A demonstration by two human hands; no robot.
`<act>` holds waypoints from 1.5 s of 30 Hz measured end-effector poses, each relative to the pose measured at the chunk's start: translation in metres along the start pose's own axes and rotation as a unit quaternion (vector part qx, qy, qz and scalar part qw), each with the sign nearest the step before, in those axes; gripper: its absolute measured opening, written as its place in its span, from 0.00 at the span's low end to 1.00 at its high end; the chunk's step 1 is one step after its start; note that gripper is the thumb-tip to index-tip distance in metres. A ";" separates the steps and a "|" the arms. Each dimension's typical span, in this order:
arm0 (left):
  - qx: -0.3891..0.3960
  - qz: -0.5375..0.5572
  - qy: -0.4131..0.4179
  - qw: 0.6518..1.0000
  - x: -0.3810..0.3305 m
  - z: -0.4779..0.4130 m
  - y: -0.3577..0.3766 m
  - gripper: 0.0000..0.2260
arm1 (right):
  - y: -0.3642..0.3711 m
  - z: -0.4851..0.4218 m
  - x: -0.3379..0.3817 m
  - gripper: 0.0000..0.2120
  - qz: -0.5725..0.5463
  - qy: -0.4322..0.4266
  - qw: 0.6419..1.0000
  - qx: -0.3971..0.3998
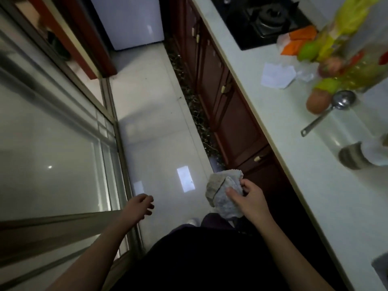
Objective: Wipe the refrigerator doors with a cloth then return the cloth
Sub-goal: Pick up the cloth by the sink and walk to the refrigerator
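A crumpled grey-white cloth (222, 192) hangs in my right hand (249, 198), which grips it over the floor beside the lower cabinets. My left hand (140, 206) floats empty near the sliding glass door, fingers loosely curled and apart. The white refrigerator (130, 22) stands at the far end of the narrow kitchen aisle, well away from both hands; only its lower door panel shows.
A sliding glass door (52, 143) lines the left side. Dark red cabinets (226, 106) run under a white countertop (294, 143) on the right, carrying a gas hob (264, 17), oil bottles (344, 55), a ladle (327, 112) and a metal cup (352, 156). Glossy tile floor (159, 127) runs between.
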State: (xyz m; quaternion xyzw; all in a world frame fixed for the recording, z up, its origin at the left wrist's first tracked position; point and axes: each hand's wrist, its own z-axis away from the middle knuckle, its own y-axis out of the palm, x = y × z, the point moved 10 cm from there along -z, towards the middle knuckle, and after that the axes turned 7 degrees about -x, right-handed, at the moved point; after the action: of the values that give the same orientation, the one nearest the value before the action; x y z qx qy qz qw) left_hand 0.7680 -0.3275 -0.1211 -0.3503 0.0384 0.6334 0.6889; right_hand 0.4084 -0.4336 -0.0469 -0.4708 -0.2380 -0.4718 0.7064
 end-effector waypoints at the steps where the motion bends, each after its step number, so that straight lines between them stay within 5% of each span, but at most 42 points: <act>1: -0.001 0.010 -0.009 1.000 -0.007 -0.009 -0.004 0.10 | 0.005 -0.018 0.009 0.10 0.010 -0.004 1.000 0.009; 13: -0.107 0.143 -0.129 0.975 -0.077 -0.104 -0.085 0.10 | 0.102 -0.244 0.164 0.09 0.077 -0.058 0.987 0.131; 17: -0.142 0.201 -0.146 0.958 -0.119 -0.136 -0.110 0.10 | 0.143 -0.302 0.237 0.20 0.105 -0.098 0.974 0.176; 21: -0.150 0.214 -0.149 0.954 -0.157 -0.173 -0.132 0.09 | 0.185 -0.357 0.290 0.42 0.103 -0.118 0.966 0.206; 22: -0.149 0.214 -0.150 0.954 -0.163 -0.186 -0.138 0.09 | 0.196 -0.369 0.302 0.42 0.108 -0.123 0.964 0.212; 26: -0.134 0.200 -0.151 0.959 -0.195 -0.249 -0.170 0.09 | 0.228 -0.419 0.348 0.16 0.114 -0.113 0.968 0.193; 29: -0.119 0.182 -0.141 0.966 -0.234 -0.294 -0.199 0.08 | 0.243 -0.454 0.380 0.24 0.095 -0.094 0.977 0.165; 33: -0.093 0.121 -0.093 0.984 -0.310 -0.356 -0.240 0.12 | 0.259 -0.498 0.420 0.09 0.080 -0.086 0.985 0.127; 45: -0.090 0.090 -0.030 0.991 -0.491 -0.529 -0.346 0.09 | 0.337 -0.672 0.537 0.08 0.098 -0.069 0.985 0.127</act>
State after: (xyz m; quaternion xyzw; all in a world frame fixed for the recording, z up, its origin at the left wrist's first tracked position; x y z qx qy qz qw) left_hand 1.1903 -1.0077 -0.1247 -0.3868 -0.0083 0.7040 0.5956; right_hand 0.8730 -1.2312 -0.0740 -0.4294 -0.2967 -0.3330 0.7853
